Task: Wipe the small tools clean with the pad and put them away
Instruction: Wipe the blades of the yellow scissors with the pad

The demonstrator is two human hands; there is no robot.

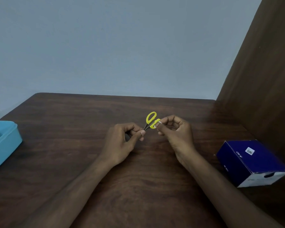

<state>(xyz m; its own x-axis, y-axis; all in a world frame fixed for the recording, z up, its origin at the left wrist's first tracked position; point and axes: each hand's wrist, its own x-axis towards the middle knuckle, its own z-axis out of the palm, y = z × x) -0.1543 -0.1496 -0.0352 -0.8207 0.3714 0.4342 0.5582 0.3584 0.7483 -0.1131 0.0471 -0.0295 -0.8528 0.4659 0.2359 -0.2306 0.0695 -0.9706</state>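
The left hand (122, 142) has its thumb and curled fingers pinched together on the dark blade end of a small pair of yellow-handled scissors (151, 120), the blades mostly hidden inside the pinch; whether a pad sits between fingers and blade cannot be told. The right hand (176, 134) pinches the lower yellow handle loop between thumb tip and forefinger, the other fingers curled loosely behind. The scissors are held in the air between the two hands, above the middle of the table, handles tilted up and away from the person. Both forearms reach in from the near edge. The table (138, 186) is dark brown wood grain with a rounded far-left corner. At its left edge sits a light blue plastic container (5, 142), partly cut off by the frame. Near the right edge lies a dark blue cardboard box (252, 162) with a small white label, lying tilted. A plain grey-blue wall (113, 46) stands behind the table, and a tall brown panel (262, 79) rises on the right.
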